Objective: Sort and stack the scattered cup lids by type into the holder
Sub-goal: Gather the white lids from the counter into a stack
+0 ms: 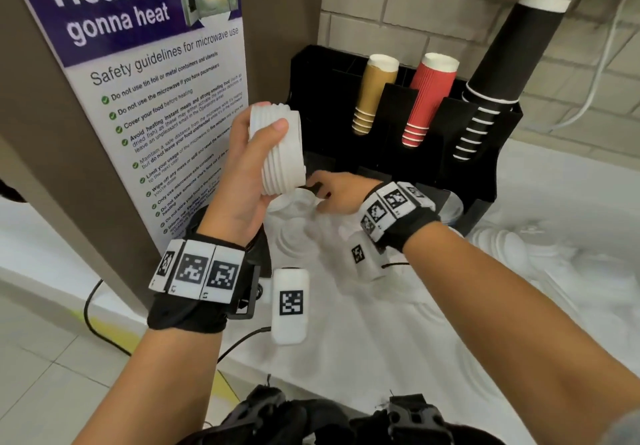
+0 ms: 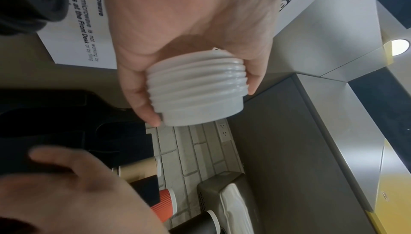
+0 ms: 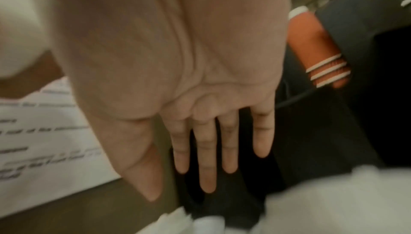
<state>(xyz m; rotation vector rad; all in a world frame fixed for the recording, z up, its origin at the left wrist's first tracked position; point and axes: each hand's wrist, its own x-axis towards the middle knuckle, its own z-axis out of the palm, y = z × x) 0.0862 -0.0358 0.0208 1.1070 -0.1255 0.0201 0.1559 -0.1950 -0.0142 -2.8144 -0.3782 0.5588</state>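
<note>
L hand (image 1: 249, 174) has its grip clamped on a nested stack of white lids (image 1: 282, 148), thumb across the top, fingers (image 2: 142, 97) round the ribbed side; stack is held tilted in the air, left of the black holder (image 1: 485, 154). R hand (image 1: 341, 193) reaches low w/ fingers (image 3: 208, 158) straight and apart, nothing held, just above loose lids (image 1: 298, 233) on the white tabletop (image 1: 554, 202).

To do it well, probably: take one lid of the same type, seat it square on the stack, keep L squeeze even so the stack doesn't splay.

Around: brown cups (image 1: 372, 93), red cups (image 1: 427, 98), black cups (image 1: 491, 98) fill the upper slots. Microwave poster (image 1: 156, 81) hard left, more lids (image 1: 498, 247) at right. Lower holder bay is mostly hidden by the hands; can't tell what's in it.
</note>
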